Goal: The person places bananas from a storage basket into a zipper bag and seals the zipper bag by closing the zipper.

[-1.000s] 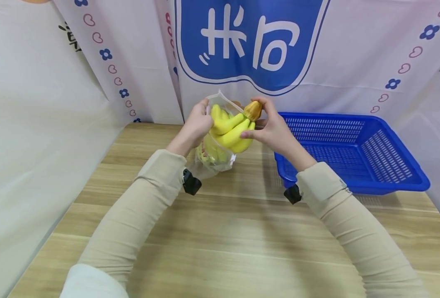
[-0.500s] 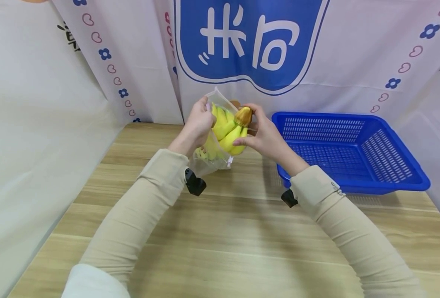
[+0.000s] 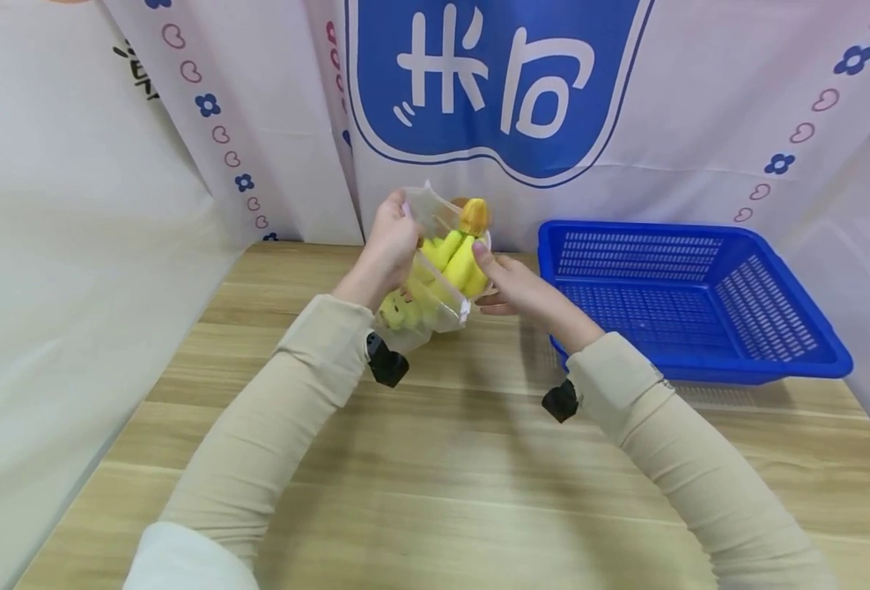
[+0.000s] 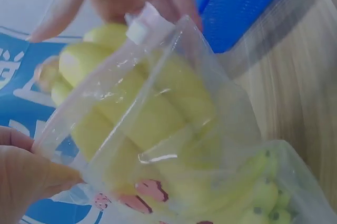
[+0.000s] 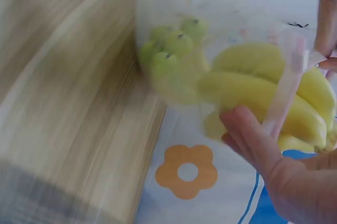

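A bunch of yellow bananas sits in a clear zip bag, its brown stem end sticking out of the mouth. Greenish rounded tips with dark dots show through the bag's lower end. My left hand pinches the edge of the bag's mouth between thumb and fingers. On the other side, my right hand has its thumb near the bananas at the opening. Its extended fingers lie against the outside of the bag, below the white zip slider.
A blue plastic basket with slotted walls stands to the right on the wooden table. A white cloth backdrop with a blue printed sign hangs directly behind the bag.
The bananas have moved left and deeper into the bag, stem end now more upright. My right hand has let go of the stem end and shifted down to the bag's side. The left keeps its hold.
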The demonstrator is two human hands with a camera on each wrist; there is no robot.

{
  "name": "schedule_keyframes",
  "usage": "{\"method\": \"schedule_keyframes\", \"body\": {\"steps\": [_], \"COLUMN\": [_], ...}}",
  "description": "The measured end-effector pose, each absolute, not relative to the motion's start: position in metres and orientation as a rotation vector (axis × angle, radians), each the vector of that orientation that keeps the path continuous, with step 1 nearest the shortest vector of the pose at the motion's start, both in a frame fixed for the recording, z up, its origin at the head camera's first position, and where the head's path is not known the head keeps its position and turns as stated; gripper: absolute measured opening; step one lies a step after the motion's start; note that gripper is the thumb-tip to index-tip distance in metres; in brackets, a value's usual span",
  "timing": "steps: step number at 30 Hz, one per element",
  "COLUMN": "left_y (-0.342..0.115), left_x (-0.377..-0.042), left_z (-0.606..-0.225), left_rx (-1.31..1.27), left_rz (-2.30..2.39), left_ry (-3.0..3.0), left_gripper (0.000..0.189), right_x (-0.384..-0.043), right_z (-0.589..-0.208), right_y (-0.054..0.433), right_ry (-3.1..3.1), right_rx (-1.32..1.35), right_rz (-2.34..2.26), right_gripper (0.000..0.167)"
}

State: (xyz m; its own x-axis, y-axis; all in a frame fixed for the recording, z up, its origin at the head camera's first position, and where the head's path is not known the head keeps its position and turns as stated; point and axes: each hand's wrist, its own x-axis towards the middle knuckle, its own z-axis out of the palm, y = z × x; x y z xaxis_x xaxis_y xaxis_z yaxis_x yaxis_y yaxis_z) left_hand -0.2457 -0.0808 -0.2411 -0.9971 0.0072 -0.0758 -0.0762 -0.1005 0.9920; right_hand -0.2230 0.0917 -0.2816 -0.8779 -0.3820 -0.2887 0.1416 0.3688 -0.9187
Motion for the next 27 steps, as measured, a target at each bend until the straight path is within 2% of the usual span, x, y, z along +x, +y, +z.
{"method": "schedule_keyframes", "body": {"steps": [6, 10, 16, 20, 23, 27], "left_y": [-0.077, -0.080, -0.083, -0.085, -0.087, -0.089], "left_x": [-0.244, -0.245, -0.244, -0.242, -0.242, -0.242], "left_z": [-0.241, -0.240, -0.235, -0.231, -0.230, -0.230], "left_rx": [-0.065, -0.063, -0.022, 0.025, 0.040, 0.065], "left_rz": [2.275, 2.290, 2.332, 2.262, 2.188, 2.162], "left_ry": [2.051, 2.058, 2.054, 2.118, 2.193, 2.237], "left_gripper": [0.089, 0.087, 0.088, 0.091, 0.090, 0.084], "right_x": [-0.224, -0.224, -0.222, -0.220, -0.220, -0.221], "right_z": [-0.285, -0.288, -0.290, -0.289, -0.287, -0.284], "right_y": [0.087, 0.089, 0.087, 0.085, 0.084, 0.085], "right_ry": [2.224, 2.274, 2.364, 2.444, 2.454, 2.443], "right_rx": [-0.137, -0.185, -0.352, -0.354, -0.336, -0.328], "right_rz": [-1.625, -1.614, -1.552, -1.517, -1.556, -1.603], "right_gripper": [0.068, 0.070, 0.092, 0.108, 0.101, 0.075]}}
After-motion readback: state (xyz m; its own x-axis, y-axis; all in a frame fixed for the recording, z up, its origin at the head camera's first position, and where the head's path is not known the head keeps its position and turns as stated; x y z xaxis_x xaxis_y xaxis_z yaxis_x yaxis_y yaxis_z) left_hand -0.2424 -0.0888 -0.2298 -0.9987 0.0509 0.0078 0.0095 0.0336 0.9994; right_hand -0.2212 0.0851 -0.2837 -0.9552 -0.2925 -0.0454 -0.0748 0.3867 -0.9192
